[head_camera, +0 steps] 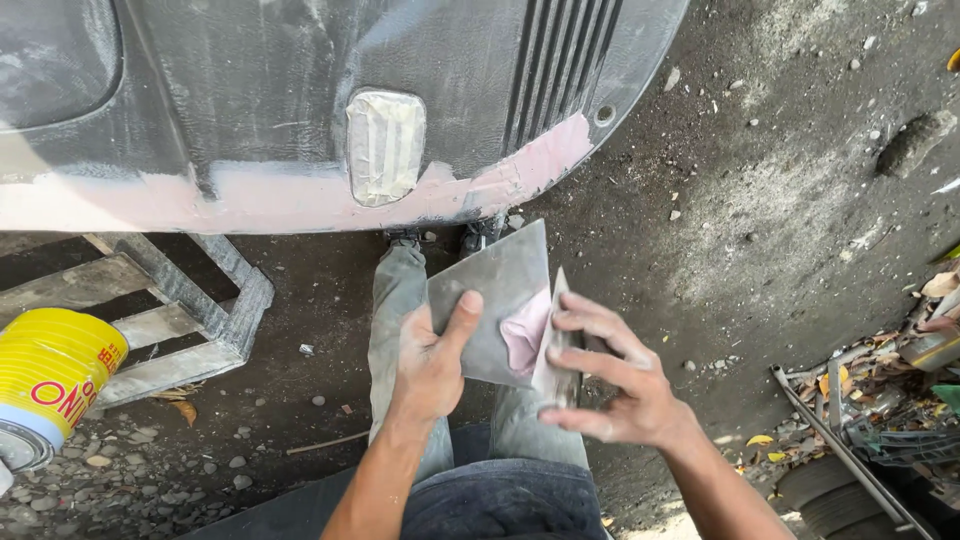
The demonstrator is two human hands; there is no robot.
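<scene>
Head view: the left hand (432, 362) is closed on one grey metal plate (495, 300), thumb pressed flat on its face and fingers hidden beneath, holding it just above the person's knees. A single smear of pink filler (527, 335) sits on the plate's right part. The right hand (612, 375), fingers spread but pinching, grips one thin spreader blade (556, 345) on edge, touching the filler. Beyond both hands hangs one dark sanded car body panel (280, 90) with a pink filler band (250, 195) along its lower edge and one taped-over patch (385, 145). Left of the left hand stands one yellow can (50, 375) beside a metal frame (185, 310); leaves and scrap (880, 410) lie right of the right hand on the dirt ground (780, 200).
</scene>
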